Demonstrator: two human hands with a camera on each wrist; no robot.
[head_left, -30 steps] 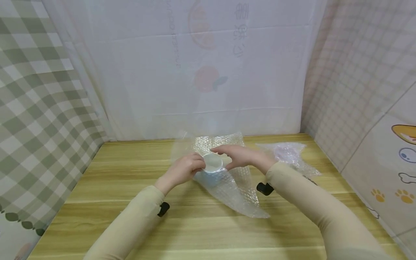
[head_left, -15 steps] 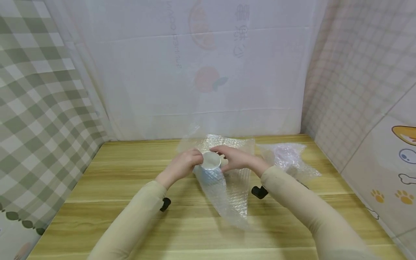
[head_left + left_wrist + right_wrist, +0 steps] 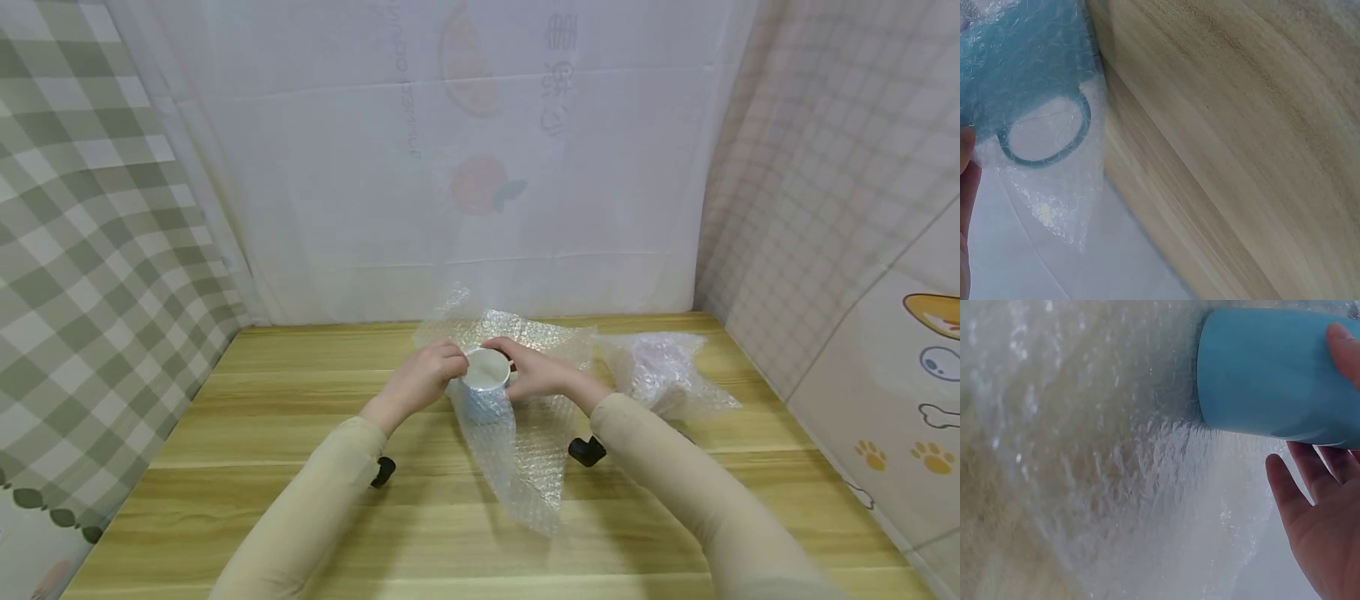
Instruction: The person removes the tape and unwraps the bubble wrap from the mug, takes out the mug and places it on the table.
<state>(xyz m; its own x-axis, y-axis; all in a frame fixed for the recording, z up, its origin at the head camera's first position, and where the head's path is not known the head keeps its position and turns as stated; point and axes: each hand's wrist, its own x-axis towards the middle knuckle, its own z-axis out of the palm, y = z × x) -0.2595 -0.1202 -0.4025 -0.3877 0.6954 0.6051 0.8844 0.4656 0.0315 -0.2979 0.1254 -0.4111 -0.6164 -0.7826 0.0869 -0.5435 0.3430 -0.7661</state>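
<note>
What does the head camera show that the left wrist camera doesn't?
Only the head view shows both hands, the left hand and right hand, gripping the cup at its white rim, plus a second bubble wrap bundle to the right. Only the left wrist view shows the cup's handle through the wrap. Both show the blue cup, the bubble wrap and the wooden table.

A light-blue cup with a white inside sits in clear, dimpled bubble wrap on a pale, striped wood-grain worktop. Beige sleeves frame it; a green-and-white checked cloth hangs along the left edge.
</note>
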